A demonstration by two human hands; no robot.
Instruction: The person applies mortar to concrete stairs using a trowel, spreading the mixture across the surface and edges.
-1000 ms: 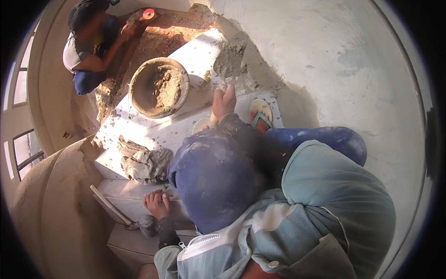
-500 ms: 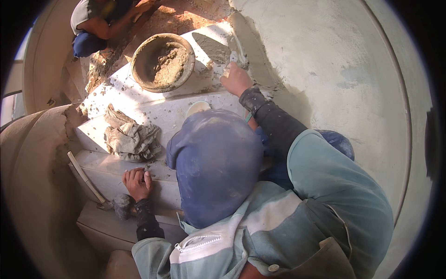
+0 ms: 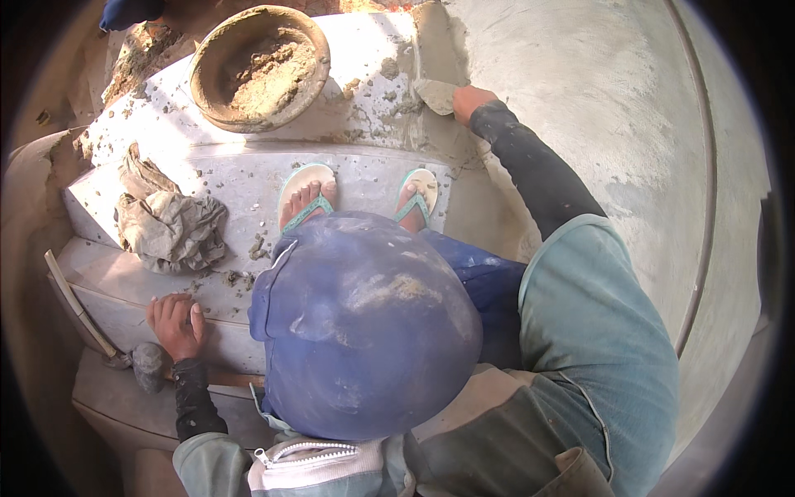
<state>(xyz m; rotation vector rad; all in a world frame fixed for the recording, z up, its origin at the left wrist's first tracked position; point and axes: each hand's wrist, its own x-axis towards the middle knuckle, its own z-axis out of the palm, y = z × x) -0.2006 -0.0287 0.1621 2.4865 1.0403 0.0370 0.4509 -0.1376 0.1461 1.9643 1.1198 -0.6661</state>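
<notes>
My right hand (image 3: 474, 104) is closed on the handle of a small trowel (image 3: 436, 96). The grey blade lies flat at the corner where the step meets the wall, on a band of wet mortar (image 3: 437, 41). My left hand (image 3: 176, 325) rests on the edge of a lower pale step, fingers laid out, holding nothing. Just below it is a mallet (image 3: 149, 367) with a dark rounded head; its wooden handle passes behind my wrist. Left of that leans a hammer-like tool (image 3: 80, 305) with a long light handle. A wide bowl (image 3: 201, 91) of mortar stands on the top step.
A crumpled grey-brown cloth (image 3: 170, 217) lies on the middle step (image 3: 240, 178), among mortar crumbs. My feet in green-strapped flip-flops (image 3: 306, 195) stand there, with my bent blue-trousered knee (image 3: 373, 323) in front. The plastered wall (image 3: 580, 108) curves along the right. Another person's blue clothing (image 3: 131, 12) shows top left.
My right hand has shifted toward the wall, and the trowel blade now shows flat. The view has moved, so the bowl, cloth and left hand appear further left. My left hand stays on the step.
</notes>
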